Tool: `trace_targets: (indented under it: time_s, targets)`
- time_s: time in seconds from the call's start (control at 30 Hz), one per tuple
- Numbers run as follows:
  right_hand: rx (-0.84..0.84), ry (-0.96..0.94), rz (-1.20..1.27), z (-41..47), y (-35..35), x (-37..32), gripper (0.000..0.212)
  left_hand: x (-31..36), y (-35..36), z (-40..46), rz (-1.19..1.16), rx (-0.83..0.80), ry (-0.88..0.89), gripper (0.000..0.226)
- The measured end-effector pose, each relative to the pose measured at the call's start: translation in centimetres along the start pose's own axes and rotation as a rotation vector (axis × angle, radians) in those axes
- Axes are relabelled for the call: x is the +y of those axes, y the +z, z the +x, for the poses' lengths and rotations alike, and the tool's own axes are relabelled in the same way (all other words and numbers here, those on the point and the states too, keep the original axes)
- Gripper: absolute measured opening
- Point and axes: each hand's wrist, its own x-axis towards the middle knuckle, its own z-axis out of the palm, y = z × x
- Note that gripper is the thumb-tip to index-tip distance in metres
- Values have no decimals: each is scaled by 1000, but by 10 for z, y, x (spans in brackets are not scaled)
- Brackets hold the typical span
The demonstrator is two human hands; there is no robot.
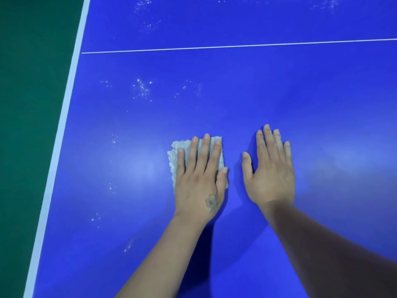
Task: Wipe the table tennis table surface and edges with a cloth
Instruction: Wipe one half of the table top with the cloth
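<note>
We press our left hand point(200, 181) flat on the pale cloth point(178, 151), fingers point(206, 151) straight and spread, the cloth lying under them on the blue desk point(236, 93). Our right hand point(270, 171) rests flat just beside it, fingers straight and holding nothing. White specks point(141, 89) lie beyond our fingertips, short of the thin white line point(236, 46); the white edge stripe point(62, 125) runs well to their left.

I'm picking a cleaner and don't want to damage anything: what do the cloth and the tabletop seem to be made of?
The cloth looks like soft, fuzzy fabric, perhaps microfibre or terry: pale grey, nubbly, frayed at the edge. The tabletop looks like a hard board with smooth blue paint of slight sheen: it shows soft light glare and crisp white lines. The core cannot be seen.
</note>
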Motion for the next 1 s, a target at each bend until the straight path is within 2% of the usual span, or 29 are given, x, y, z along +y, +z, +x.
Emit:
trace_targets:
  time_s: [0.17, 0.3, 0.5, 0.63, 0.83, 0.93, 1.0]
  targets:
    - [-33, -3, -37, -1, 1, 2, 69, -36, -9, -11, -21, -17, -83, 63]
    - [-29, 5, -25, 0, 2, 2, 67, -59, -7, 22, 20, 21, -214, 65]
    - [1, 7, 9, 2, 3, 1, 62, -36, 1, 97, -23, 73, -357, 69]
    - [20, 2, 33, 2, 3, 2, 61, -10, 7, 108, -21, 95, -226, 69]
    - [42, -10, 66, 2, 6, 2, 60, -13, 0, 64, -24, 53, 50, 65]
    - [69, -11, 79, 2, 7, 3, 59, -33, -6, 40, -26, 34, 51, 65]
    - [76, -15, 80, 2, 8, 5, 59, -48, -6, 35, -14, 33, -43, 65]
